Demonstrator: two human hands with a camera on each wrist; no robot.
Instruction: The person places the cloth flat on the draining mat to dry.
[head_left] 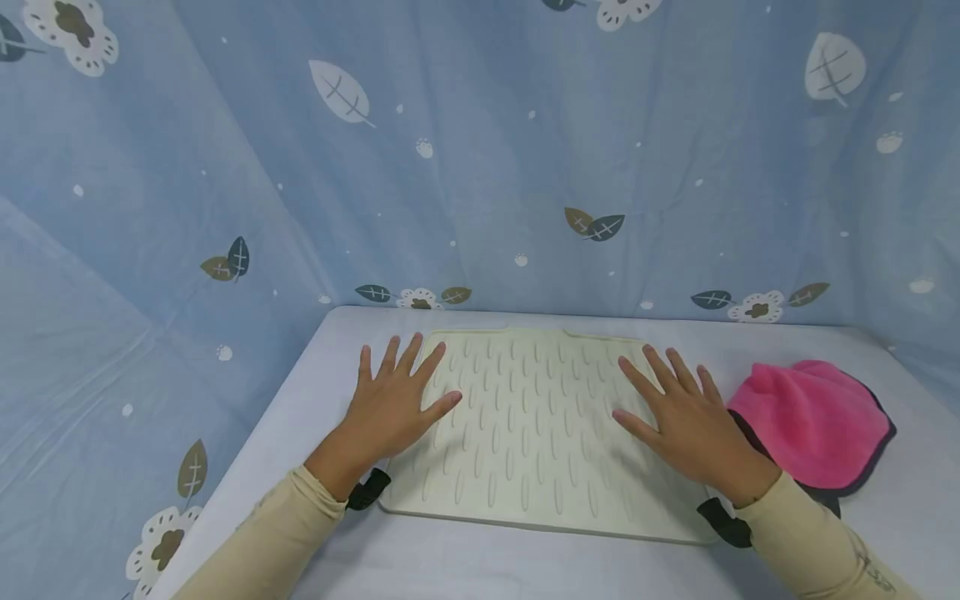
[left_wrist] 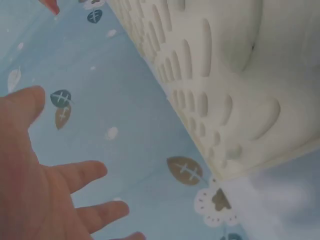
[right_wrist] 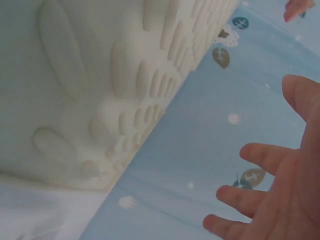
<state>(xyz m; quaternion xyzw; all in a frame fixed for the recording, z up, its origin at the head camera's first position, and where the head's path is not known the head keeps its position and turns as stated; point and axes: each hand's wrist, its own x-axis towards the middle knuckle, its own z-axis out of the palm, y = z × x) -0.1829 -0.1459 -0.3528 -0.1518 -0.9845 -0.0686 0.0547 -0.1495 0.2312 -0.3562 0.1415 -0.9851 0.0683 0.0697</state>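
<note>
A cream mat (head_left: 525, 433) with rows of raised oval ridges lies flat on the white table. Over its left side hovers my left hand (head_left: 392, 408), palm down with the fingers spread and nothing in it. My right hand (head_left: 686, 425) is held the same way above the mat's right side, also without anything in its grasp. In the left wrist view the spread left fingers (left_wrist: 82, 175) stand apart from the ridged mat (left_wrist: 205, 100). Likewise, the right wrist view has the right fingers (right_wrist: 255, 155) clear of the mat (right_wrist: 115, 75).
A crumpled pink cloth (head_left: 813, 425) with a dark edge lies on the table (head_left: 495, 562), just right of my right hand. Blue curtain fabric (head_left: 480, 167) with leaf and flower prints hangs behind the table and along its left side.
</note>
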